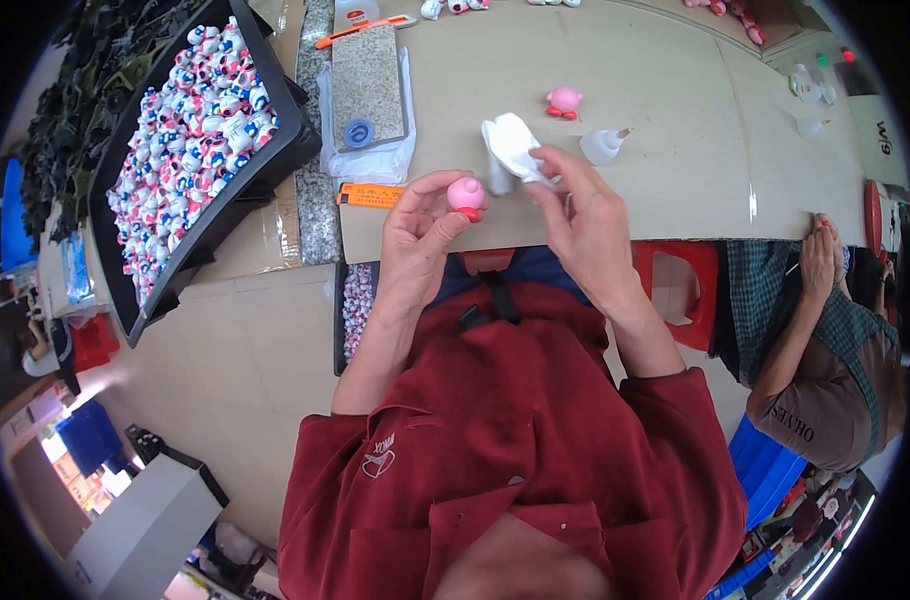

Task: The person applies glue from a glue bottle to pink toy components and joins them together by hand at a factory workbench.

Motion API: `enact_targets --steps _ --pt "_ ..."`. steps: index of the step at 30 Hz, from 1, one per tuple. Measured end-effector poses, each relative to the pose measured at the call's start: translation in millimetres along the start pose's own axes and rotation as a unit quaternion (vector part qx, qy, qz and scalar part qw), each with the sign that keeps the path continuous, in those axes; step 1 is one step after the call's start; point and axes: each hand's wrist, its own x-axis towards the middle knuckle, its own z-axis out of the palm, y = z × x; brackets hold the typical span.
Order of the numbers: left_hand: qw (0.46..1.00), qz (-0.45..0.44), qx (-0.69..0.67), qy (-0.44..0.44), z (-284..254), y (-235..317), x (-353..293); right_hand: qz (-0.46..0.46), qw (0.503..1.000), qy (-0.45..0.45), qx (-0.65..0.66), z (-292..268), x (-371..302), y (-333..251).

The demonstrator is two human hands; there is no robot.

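- A black tray (pixel 297 140) slants at the far left, heaped with small white figurines marked in blue and pink.
- Below the bench (pixel 695 180) edge, beside the left forearm, a dark box (pixel 339 340) holds more small, light-coloured pieces.
- A speckled grey slab (pixel 367 75) lies on the bench over a white plastic sheet, with a blue ring-shaped piece (pixel 358 133) on its near end and an orange knife (pixel 350 35) across its far end.
- An orange flat packet (pixel 371 195) lies just nearer than the slab, by the left fingers.
- The left hand (pixel 415 235) grasps a pink figurine (pixel 465 193) with red feet between thumb and fingers, raised near the front edge of the bench.
- Just to its right, a folded white piece (pixel 510 140), its material hard to tell, is pinched at its right side by the right hand (pixel 585 205).
- A second pink figurine (pixel 565 99), also red-footed, stands on the bench beyond the hands.
- A white nozzle bottle (pixel 600 147) is near the right fingers.
- A red stool (pixel 710 290) is below the bench edge.
- Farther right sits a co-worker (pixel 840 400) in a checked apron.
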Motion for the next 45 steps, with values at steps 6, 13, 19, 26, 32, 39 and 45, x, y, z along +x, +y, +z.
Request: enact_targets --steps 6,13,19,26,32,39,45 --pt "0.998 -0.027 -0.054 -0.026 1 1 -3 0.016 1.0 0.001 0.02 0 4 -11" --pt "0.996 -0.039 -0.041 -0.065 -2 -3 -4 0.025 0.972 -0.097 0.211 6 6 -5" --pt "0.989 -0.099 -0.022 -0.105 -8 0 -6 -0.048 0.974 -0.127 0.184 0 6 4" --pt "0.99 -0.097 0.018 -0.098 -5 -2 -5 -0.108 0.979 -0.099 0.139 3 4 9" --pt "0.99 -0.096 0.016 -0.103 -5 -4 -2 -0.085 0.98 -0.1 0.152 5 1 14" --pt "0.995 -0.079 -0.014 -0.06 1 -6 0 -0.026 0.959 -0.132 0.251 4 2 10" --pt "0.989 -0.12 -0.073 -0.037 6 -2 2 0.123 0.92 -0.17 0.331 8 -4 20"
